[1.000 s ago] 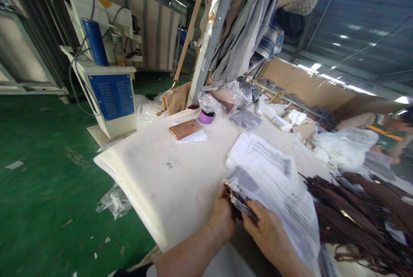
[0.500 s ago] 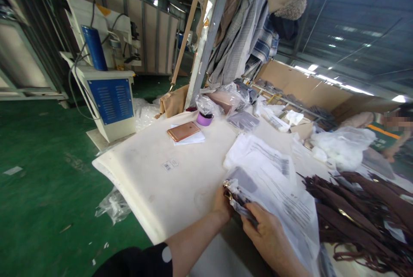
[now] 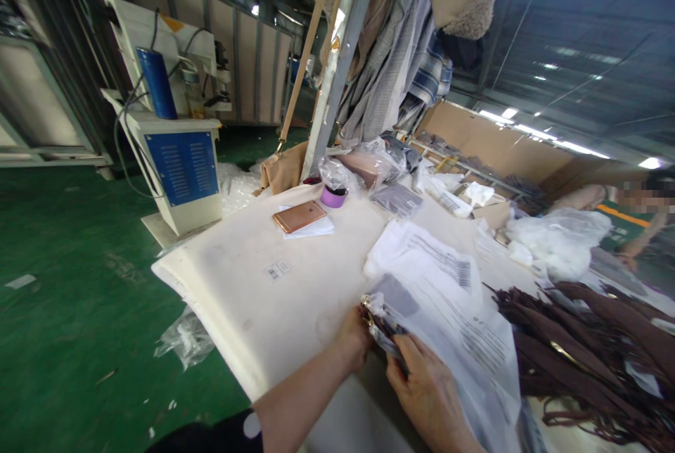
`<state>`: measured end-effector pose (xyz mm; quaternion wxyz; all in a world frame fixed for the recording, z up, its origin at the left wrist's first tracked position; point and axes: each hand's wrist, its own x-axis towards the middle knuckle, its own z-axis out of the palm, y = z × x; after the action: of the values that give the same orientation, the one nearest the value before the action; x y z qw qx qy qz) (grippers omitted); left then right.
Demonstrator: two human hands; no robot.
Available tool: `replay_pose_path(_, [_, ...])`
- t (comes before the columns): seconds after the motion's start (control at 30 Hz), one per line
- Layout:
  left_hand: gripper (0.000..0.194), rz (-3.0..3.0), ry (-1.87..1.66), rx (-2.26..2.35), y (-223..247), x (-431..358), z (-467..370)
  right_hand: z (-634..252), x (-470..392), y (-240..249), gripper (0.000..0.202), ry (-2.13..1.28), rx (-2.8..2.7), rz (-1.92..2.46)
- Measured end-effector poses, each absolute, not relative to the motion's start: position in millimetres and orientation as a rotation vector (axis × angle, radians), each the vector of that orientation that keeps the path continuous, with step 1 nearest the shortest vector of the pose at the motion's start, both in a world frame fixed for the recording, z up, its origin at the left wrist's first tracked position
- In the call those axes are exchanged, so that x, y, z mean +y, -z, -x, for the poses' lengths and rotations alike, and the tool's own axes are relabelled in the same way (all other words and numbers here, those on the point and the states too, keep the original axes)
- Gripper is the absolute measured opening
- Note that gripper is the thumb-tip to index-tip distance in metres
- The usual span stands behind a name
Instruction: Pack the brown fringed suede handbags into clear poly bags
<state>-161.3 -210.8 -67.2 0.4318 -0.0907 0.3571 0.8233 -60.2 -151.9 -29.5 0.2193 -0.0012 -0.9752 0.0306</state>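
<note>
A dark bundle [image 3: 387, 326] with gold-coloured metal parts and clear wrapping is held between both hands at the near edge of the table. My left hand [image 3: 357, 335] grips its left end, with the fingers partly hidden behind it. My right hand [image 3: 429, 383] pinches its right side between thumb and fingers. Just beyond and to the right lie printed white plastic bags [image 3: 464, 319], and a grey packed item [image 3: 398, 295] shows right behind the bundle.
On the pale table [image 3: 226, 277] lie a copper-coloured phone [image 3: 299, 217] on paper and a purple tape roll [image 3: 333, 197]. Brown fringed bags [image 3: 585, 347] are heaped at right. A metal post [image 3: 337, 59] rises behind. Another person's hand [image 3: 627, 259] is at far right.
Both hands and the bundle have shifted slightly left. The other person's arm at far right has moved a little left.
</note>
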Motion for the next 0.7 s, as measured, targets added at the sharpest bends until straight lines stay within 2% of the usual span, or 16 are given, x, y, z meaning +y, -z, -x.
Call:
replay_pose_path(0.27, [0.003, 0.098, -1.872, 1.291, 69.2, -255.4, 151.5, 63.4, -159.8, 46.3, 0.019, 0.047, -2.588, -0.034])
replay_pose_path(0.47, [0.023, 0.061, -1.803, 1.83, 66.2, -278.0, 169.1, 62.1, -158.2, 46.5, 0.019, 0.018, -2.599, -0.014])
replay_pose_path(0.7, [0.015, -0.126, -1.572, 2.062, 67.2, -257.5, 195.8, 60.8, -153.8, 40.6, 0.018, -0.019, -2.621, -0.02])
